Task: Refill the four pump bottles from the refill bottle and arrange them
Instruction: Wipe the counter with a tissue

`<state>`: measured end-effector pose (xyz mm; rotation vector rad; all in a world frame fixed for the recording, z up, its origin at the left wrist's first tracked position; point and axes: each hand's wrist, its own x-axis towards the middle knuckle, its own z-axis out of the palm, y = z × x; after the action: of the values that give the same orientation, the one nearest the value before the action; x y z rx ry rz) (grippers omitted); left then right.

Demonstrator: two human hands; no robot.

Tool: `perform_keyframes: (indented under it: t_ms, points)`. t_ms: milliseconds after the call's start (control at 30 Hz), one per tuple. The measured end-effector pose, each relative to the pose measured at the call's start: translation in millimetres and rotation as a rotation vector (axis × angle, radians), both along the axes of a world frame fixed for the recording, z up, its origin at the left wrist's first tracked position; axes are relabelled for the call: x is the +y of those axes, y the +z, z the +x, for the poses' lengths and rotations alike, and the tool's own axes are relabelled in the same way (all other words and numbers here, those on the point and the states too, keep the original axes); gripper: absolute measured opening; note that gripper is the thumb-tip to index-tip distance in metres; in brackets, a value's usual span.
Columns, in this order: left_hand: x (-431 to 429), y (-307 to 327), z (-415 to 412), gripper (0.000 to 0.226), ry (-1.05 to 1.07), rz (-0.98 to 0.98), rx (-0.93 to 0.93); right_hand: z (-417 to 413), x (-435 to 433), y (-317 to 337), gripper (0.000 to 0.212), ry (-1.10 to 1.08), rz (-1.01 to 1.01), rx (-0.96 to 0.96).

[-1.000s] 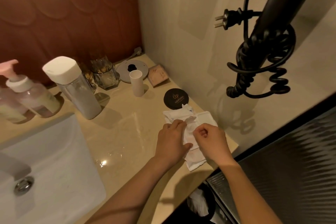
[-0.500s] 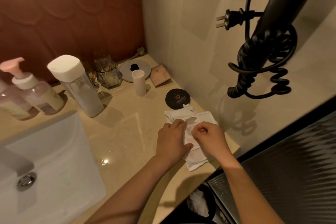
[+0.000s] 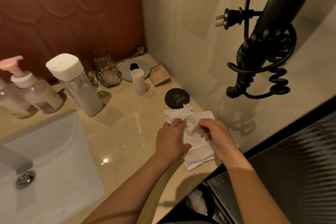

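Head view: left hand [image 3: 171,138] and right hand [image 3: 219,136] side by side over white packets [image 3: 199,156], at right edge of worktop [image 3: 123,132], lower centre of frame. Crumpled tissue [image 3: 190,127] sits between the hands, on top of the packets. Left fingers [image 3: 179,123] bent, clamped on tissue's left edge; thumb lies across a packet. Right fingers [image 3: 203,125] curled together, pinching tissue's right edge.

Task items well apart from both hands, at left of frame:
- pump bottle [image 3: 36,92], pink pump, upright behind sink [image 3: 54,160]
- second bottle [image 3: 9,102] just left of it, cut off by frame edge
- white-capped bottle [image 3: 80,87] upright just right of pump bottle, white fill in lower part

Glass [image 3: 107,74] behind white-capped bottle. White cup [image 3: 138,82] upright, centre of frame. Black disc [image 3: 177,97] flat on worktop, a packet corner overlapping its lower rim. Hair dryer [image 3: 269,29] with coiled cord on wall, upper right
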<state>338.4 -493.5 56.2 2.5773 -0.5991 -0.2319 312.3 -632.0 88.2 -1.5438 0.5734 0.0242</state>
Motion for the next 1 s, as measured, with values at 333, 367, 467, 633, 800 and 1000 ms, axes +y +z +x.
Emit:
perform_keyframes:
  t_ms: [333, 367, 467, 633, 800, 1000]
  points:
    - [-4, -8, 2, 0.069, 0.015, -0.096, 0.04, -20, -8, 8, 0.027, -0.091, 0.588, -0.192]
    - [-3, -9, 0, 0.071, 0.027, -0.202, 0.086, -22, -9, 6, 0.037, -0.097, 0.625, -0.177]
    - [7, -6, -13, 0.054, 0.12, -0.561, 0.151, -28, -3, -1, 0.053, -0.12, 0.698, -0.1]
    - [37, 15, -44, 0.022, 0.394, -0.941, 0.411, -39, 29, -17, 0.032, -0.194, 0.632, -0.006]
    - [71, 8, -68, 0.023, 0.535, -0.912, 0.509, -48, 69, -29, 0.022, 0.015, 0.431, 0.088]
    - [98, 5, -88, 0.016, 0.753, -0.923, 0.454, -44, 90, -24, 0.031, 0.458, 0.306, 0.173]
